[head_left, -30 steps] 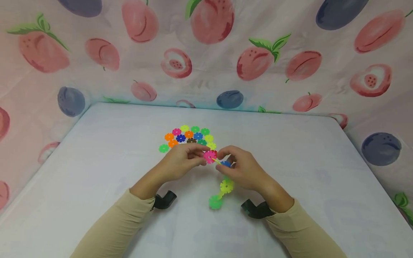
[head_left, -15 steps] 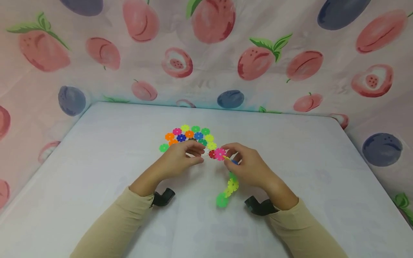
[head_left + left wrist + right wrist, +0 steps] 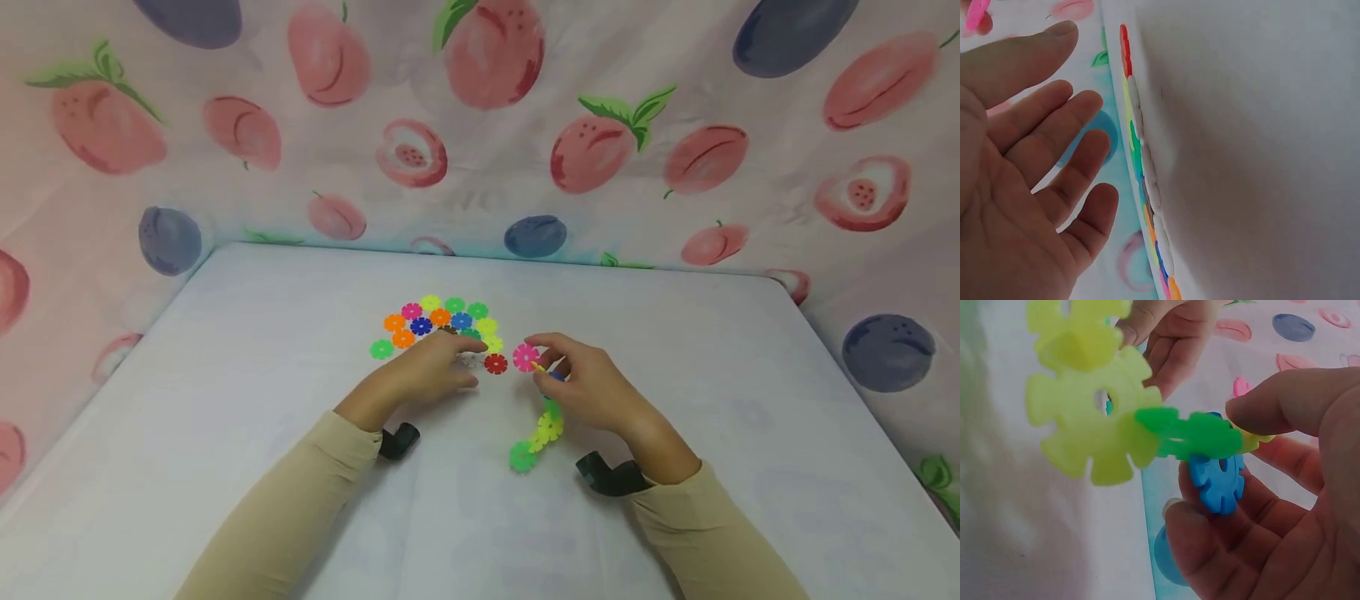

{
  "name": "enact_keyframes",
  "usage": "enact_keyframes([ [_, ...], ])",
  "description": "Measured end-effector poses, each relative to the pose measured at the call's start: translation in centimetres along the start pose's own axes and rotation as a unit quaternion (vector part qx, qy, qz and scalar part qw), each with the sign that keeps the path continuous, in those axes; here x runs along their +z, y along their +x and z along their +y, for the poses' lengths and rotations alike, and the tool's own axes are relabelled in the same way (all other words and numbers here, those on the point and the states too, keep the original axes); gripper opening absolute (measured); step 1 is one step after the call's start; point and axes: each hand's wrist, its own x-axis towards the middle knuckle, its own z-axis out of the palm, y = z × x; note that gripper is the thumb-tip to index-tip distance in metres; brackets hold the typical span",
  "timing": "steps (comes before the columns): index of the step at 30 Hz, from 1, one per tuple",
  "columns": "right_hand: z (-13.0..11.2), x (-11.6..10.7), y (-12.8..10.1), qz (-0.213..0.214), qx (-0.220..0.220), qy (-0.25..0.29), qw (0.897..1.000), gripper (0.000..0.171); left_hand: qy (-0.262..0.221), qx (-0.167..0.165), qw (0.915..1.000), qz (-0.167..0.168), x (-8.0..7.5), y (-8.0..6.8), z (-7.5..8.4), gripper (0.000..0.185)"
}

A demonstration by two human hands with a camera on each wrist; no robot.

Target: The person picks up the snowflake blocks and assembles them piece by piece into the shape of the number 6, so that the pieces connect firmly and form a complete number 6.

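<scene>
My right hand (image 3: 592,385) pinches a chain of notched plastic snowflake discs between thumb and fingers. A pink disc (image 3: 526,357) forms its upper end, and a green disc (image 3: 522,457) hangs at the bottom. Yellow disc (image 3: 1094,415), green disc (image 3: 1194,434) and blue disc (image 3: 1218,484) links show large in the right wrist view, the blue one lying against the fingers. My left hand (image 3: 427,368) holds nothing, its fingers spread just above the table beside a loose red disc (image 3: 495,363). From the left wrist, that hand (image 3: 1035,144) appears with thumb and fingers apart.
Behind the left hand lies a cluster of loose discs, among them an orange disc (image 3: 394,322), a dark blue disc (image 3: 422,326) and a green disc (image 3: 382,349). They lie flat on the white tabletop (image 3: 675,333). A fruit-print cloth (image 3: 480,142) hangs behind the table.
My left hand has let go of the pink disc and lowered toward the loose discs, its fingers spreading. The right hand has drawn the chain slightly to the right, uncovering the red disc.
</scene>
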Motion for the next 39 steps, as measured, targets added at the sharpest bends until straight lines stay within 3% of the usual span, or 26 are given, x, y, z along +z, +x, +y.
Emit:
enact_keyframes([
  [6, 0.2, 0.0, 0.0, -0.002, -0.011, 0.001, 1.000, 0.047, 0.012, 0.029, 0.9992, -0.026, 0.4, 1.2, 0.4, 0.041],
  [9, 0.4, 0.0, -0.1, -0.005, -0.011, 0.004, 1.000, 0.045, 0.018, 0.024, 0.9987, -0.041, 0.6, 1.4, 0.5, 0.037],
  [16, 0.4, -0.3, 0.0, -0.007, 0.002, 0.002, 1.000, 0.046, -0.003, 0.005, 0.9963, -0.086, 0.5, 0.3, 1.0, 0.029],
  [22, 0.6, -0.6, 0.0, -0.008, 0.011, 0.001, 1.000, 0.042, 0.003, 0.003, 0.9976, -0.070, 0.5, 0.0, 1.5, 0.033],
  [31, 0.9, -0.6, 0.0, -0.010, 0.025, 0.008, 1.000, 0.039, 0.037, 0.017, 0.9962, -0.077, 1.6, 1.9, 1.9, 0.036],
  [39, 1.1, -0.6, 0.1, -0.013, 0.027, 0.010, 1.000, 0.038, 0.039, -0.015, 0.9953, -0.087, 2.1, 2.5, 2.6, 0.036],
])
